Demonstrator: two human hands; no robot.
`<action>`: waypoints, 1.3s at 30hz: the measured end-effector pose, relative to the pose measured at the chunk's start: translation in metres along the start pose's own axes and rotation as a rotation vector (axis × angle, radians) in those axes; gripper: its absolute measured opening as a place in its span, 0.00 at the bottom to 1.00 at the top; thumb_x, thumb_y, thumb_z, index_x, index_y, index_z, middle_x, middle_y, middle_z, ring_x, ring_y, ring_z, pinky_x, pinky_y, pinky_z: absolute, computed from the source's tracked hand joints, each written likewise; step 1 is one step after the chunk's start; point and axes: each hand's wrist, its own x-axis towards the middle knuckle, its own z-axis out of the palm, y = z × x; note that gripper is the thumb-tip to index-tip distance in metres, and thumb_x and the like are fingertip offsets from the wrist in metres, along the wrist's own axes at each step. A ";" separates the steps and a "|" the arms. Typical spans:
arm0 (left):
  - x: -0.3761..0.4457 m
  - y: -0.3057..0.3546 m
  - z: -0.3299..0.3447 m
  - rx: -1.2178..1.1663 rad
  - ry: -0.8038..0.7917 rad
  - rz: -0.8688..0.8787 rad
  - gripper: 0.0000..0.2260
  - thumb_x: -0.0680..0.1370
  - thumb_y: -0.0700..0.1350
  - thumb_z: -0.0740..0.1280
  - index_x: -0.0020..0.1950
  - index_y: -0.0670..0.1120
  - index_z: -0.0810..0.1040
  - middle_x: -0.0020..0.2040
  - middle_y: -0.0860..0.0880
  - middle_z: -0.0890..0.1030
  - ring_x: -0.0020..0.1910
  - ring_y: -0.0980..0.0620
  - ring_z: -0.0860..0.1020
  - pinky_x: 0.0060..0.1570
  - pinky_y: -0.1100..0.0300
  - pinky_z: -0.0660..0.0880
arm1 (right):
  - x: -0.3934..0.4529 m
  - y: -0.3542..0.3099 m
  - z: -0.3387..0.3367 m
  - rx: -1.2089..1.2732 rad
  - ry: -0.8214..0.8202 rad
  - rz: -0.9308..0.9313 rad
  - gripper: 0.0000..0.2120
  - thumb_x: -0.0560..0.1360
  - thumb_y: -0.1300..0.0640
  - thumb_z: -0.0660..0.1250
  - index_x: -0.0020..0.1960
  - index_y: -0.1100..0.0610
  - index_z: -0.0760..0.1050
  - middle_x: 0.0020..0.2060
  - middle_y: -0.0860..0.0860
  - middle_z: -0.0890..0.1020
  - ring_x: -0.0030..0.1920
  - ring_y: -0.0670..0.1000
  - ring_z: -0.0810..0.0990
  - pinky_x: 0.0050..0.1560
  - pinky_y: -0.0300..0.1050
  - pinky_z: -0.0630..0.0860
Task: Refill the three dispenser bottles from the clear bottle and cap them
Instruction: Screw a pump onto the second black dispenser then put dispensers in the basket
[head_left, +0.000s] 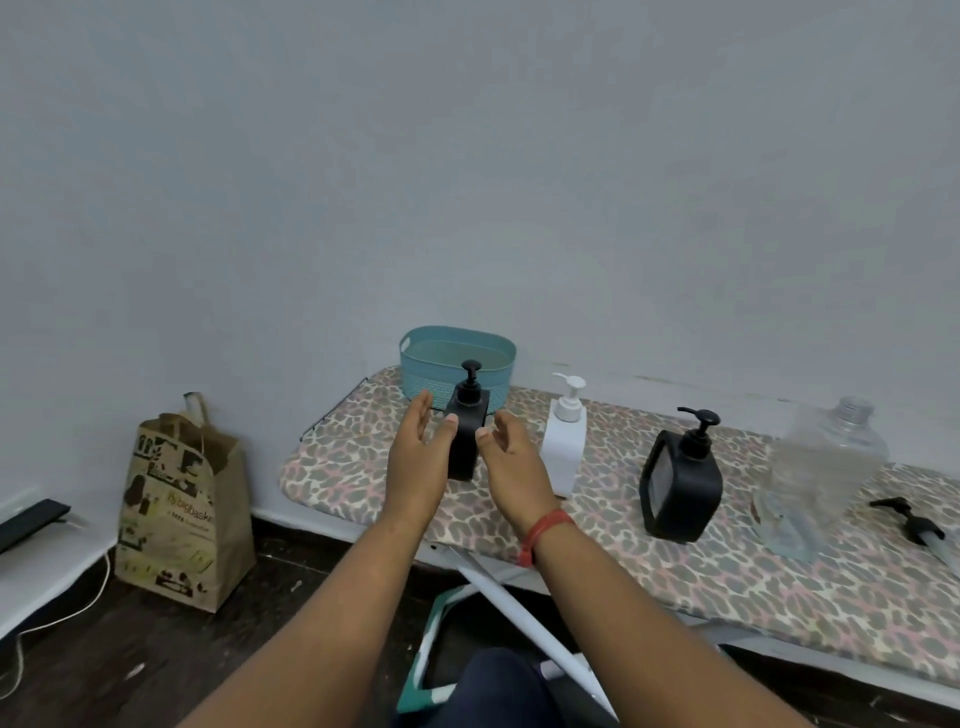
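Both open hands (467, 457) flank black dispenser (466, 431).

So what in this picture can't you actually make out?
From the head view:
- Slim black bottle: the left hand and right hand flank it and cover its sides; contact is unclear.
- Clear bottle: see-through and blurred, so its level is unreadable.
- Loose black pump: its tube is cut off by the right edge.
- Teal basket: its contents are hidden behind the rim.
- Paper bag: its print is too small.
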 end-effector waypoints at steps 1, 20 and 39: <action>0.006 -0.002 -0.001 0.016 -0.017 -0.024 0.26 0.83 0.48 0.66 0.81 0.52 0.64 0.78 0.56 0.69 0.75 0.57 0.67 0.69 0.60 0.64 | 0.006 -0.001 0.003 -0.002 -0.003 0.008 0.22 0.83 0.52 0.60 0.76 0.52 0.64 0.62 0.41 0.72 0.61 0.42 0.72 0.60 0.34 0.67; 0.069 0.037 0.016 0.092 -0.119 0.054 0.09 0.79 0.48 0.66 0.52 0.62 0.82 0.45 0.65 0.85 0.45 0.67 0.82 0.42 0.70 0.76 | 0.080 -0.033 0.025 0.167 0.086 0.010 0.13 0.79 0.51 0.60 0.61 0.47 0.76 0.52 0.46 0.84 0.54 0.47 0.83 0.60 0.52 0.79; 0.224 0.053 0.076 0.093 -0.185 -0.156 0.03 0.77 0.39 0.70 0.44 0.41 0.78 0.51 0.36 0.85 0.53 0.40 0.85 0.54 0.39 0.82 | 0.251 -0.080 -0.044 -0.253 -0.179 0.256 0.09 0.74 0.68 0.64 0.54 0.67 0.77 0.51 0.65 0.82 0.51 0.62 0.83 0.60 0.57 0.80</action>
